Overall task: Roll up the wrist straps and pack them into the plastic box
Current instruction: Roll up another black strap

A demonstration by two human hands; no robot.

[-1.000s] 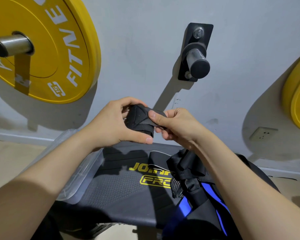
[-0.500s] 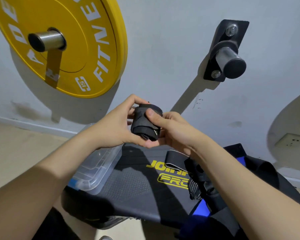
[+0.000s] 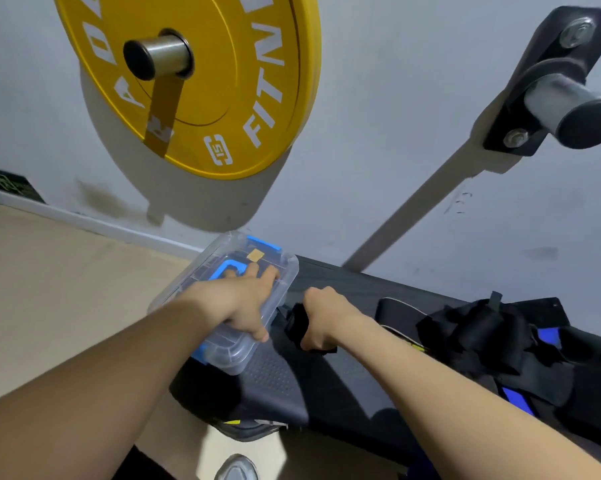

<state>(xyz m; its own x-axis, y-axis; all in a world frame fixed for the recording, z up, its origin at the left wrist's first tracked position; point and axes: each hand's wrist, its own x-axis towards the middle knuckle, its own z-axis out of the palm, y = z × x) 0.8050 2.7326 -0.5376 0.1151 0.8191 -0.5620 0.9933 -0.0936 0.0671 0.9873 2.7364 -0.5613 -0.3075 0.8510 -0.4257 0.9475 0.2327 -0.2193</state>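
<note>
Both hands are working low over the black bench [image 3: 330,386]. Left hand [image 3: 245,303] is resting on top of the plastic box [image 3: 231,360], its fingers lying fairly flat across the clear lid towards the blue handle [image 3: 228,268], its thumb hooking down over the box's right rim. Right hand [image 3: 326,315] is gripping the rolled wrist strap [image 3: 295,325], with fingers curled round the black roll and knuckles facing up. That roll is sitting just beside the box's right edge, between the two hands and close above the bench; whether it is touching the box cannot be told. Box lid is sitting on the box. More black wrist straps [image 3: 472,336] are lying in a loose heap on the bench, well to the right of the right hand. Yellow weight plate [image 3: 222,81] is hanging on the wall above the box.
</note>
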